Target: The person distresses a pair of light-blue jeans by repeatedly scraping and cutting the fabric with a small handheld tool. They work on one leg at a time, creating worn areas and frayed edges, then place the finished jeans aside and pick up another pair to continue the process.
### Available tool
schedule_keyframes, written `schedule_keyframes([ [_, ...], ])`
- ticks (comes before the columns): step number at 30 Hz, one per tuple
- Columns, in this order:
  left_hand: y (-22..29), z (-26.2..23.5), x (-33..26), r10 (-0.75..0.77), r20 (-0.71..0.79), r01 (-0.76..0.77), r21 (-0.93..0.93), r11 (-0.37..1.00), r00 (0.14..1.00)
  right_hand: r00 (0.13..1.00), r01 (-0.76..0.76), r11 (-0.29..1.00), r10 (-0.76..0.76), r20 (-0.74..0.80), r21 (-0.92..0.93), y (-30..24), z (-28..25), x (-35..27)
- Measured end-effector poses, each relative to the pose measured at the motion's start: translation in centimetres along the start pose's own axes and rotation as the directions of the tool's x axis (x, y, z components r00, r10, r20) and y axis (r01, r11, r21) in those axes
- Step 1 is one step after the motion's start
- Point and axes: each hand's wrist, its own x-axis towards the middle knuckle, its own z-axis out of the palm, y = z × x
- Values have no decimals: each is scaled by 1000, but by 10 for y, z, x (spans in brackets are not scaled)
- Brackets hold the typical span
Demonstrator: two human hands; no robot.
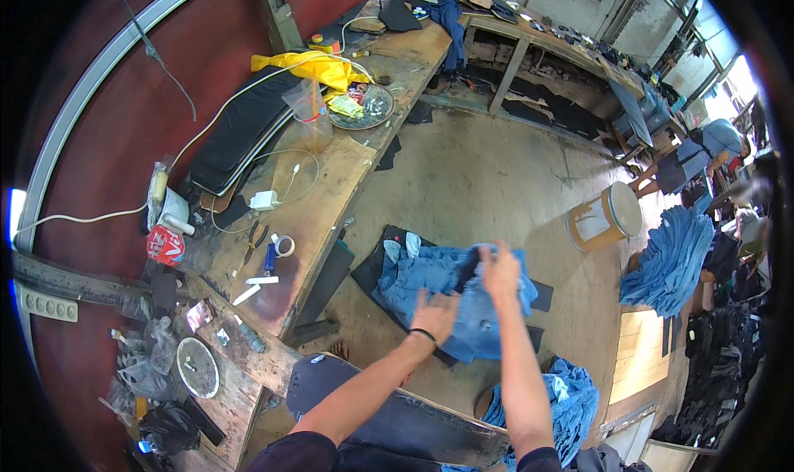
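Blue denim garments point(488, 327) lie in a loose layer below my hands, over a dark flat sheet point(370, 273). My left hand point(434, 315), with a dark band at its wrist, rests over the near part of the denim, fingers spread. Farther right, my right hand point(499, 272) is over the denim with its fingers stretched out and slightly blurred. Between the hands shows a dark patch of cloth point(469, 271). Light-blue fabric pieces point(412, 244) stick out at the pile's far left corner.
A long wooden workbench point(331, 182) on the left carries tape point(284, 245), pliers point(255, 240) and a charger point(264, 201). More denim point(571, 406) hangs near my right forearm. A drum point(604, 215), a denim stack point(668, 257) and a bending person point(699, 153) are at right.
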Motion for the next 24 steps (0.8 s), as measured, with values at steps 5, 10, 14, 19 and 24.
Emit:
schedule_keyframes([
  [5,-67,-9,-48,-239,534,287,-8,958,811,996,52,952,-70,51,303,-40,30,-50],
  [10,-92,-115,-103,-11,312,232,-681,695,950,901,-433,858,415,122,278,-1,-41,-158],
  [14,-104,-237,-132,127,145,132,-986,99,981,872,-454,867,480,-99,206,-1,-78,-273],
  [19,-52,-351,-171,123,-449,-170,-557,-813,885,844,-487,805,534,-57,337,-61,-41,-366],
  [24,-11,-388,-214,295,-453,230,-195,-954,841,806,-496,861,506,-308,116,-91,3,-381],
])
